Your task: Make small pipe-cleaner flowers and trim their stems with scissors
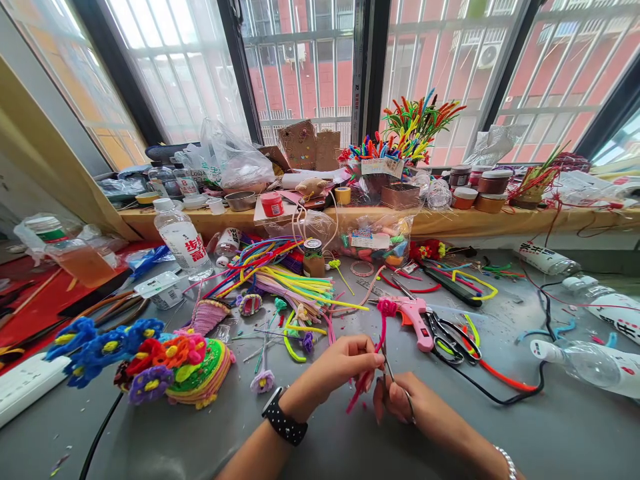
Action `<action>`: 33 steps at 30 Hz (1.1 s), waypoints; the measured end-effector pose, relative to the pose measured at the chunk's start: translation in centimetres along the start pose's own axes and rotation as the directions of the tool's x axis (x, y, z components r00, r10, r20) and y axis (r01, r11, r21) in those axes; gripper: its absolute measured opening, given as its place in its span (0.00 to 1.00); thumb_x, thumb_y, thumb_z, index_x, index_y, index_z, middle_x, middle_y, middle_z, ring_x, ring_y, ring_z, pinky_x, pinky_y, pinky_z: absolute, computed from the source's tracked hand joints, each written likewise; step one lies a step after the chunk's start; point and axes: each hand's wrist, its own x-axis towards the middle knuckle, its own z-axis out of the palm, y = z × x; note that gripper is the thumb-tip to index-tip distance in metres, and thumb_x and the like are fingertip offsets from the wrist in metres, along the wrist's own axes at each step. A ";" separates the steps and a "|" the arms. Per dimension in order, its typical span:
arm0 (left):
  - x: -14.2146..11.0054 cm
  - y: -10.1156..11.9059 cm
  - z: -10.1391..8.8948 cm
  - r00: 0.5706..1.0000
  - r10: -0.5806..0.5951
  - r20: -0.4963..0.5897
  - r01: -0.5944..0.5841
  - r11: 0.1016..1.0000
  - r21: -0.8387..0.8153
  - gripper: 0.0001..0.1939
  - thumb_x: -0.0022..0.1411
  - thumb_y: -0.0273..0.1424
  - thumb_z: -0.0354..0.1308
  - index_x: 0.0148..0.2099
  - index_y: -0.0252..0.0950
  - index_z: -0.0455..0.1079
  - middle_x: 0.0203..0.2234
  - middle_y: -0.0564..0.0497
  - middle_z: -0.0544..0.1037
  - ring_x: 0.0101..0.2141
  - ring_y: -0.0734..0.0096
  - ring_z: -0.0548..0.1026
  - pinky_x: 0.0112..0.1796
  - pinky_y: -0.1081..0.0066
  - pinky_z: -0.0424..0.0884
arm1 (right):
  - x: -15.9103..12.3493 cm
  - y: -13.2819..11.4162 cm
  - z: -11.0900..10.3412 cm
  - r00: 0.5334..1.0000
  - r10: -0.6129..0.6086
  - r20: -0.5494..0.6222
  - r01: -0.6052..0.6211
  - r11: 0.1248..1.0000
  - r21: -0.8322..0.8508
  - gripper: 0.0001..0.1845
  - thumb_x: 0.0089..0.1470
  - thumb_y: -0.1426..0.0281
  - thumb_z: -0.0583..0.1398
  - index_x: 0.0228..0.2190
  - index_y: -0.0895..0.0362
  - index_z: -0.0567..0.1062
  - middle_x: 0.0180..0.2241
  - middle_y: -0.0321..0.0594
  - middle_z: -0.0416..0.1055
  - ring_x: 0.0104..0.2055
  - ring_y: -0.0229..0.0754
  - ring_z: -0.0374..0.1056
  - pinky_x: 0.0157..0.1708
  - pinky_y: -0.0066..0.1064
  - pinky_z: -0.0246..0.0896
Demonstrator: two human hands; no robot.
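- Grey, littered tabletop [165,443] below barred windows [305,67].
- Left hand [353,360] pinches pink pipe cleaner [383,328] above the tabletop; right hand [403,399] grips scissors [389,369] against it.
- Scissors partly hidden; right edge crops a bottle [600,363].

Was a grey table [165,440], flecked with small scraps. Bore at the left a white power strip [30,388] and, near it, a rounded green-and-pink piece [213,373] with fuzzy flowers [110,347] against it. Held farther back an upright bottle [183,240] and a many-coloured bundle of pipe cleaners [295,288]. Carried, nearer the front, a lilac flower [263,381]. Supported, right of the middle, a pink glue gun [413,312] just beside scissors [440,320]. Bore at the right three bottles [595,365] lying sideways.
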 end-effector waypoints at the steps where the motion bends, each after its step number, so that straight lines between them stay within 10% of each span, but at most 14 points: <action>1: 0.0 0.0 0.0 1.000 0.004 0.003 -0.004 1.000 -0.004 0.09 0.51 0.33 0.53 0.24 0.33 0.60 0.10 0.60 0.63 0.13 0.83 0.60 0.17 0.79 0.53 | 0.0 0.0 0.0 1.000 0.002 0.000 -0.002 1.000 0.001 0.41 0.43 0.40 0.37 0.19 0.63 0.69 0.15 0.31 0.48 0.18 0.31 0.45 0.17 0.24 0.39; 33: 0.2 -0.3 -0.1 1.000 0.015 -0.024 -0.015 1.000 -0.002 0.09 0.51 0.32 0.52 0.24 0.34 0.57 0.10 0.60 0.65 0.13 0.82 0.61 0.17 0.79 0.51 | 0.3 -0.3 0.4 0.986 0.096 -0.137 -0.087 0.994 0.072 0.36 0.42 0.42 0.46 0.08 0.61 0.62 0.11 0.31 0.48 0.16 0.30 0.44 0.18 0.25 0.39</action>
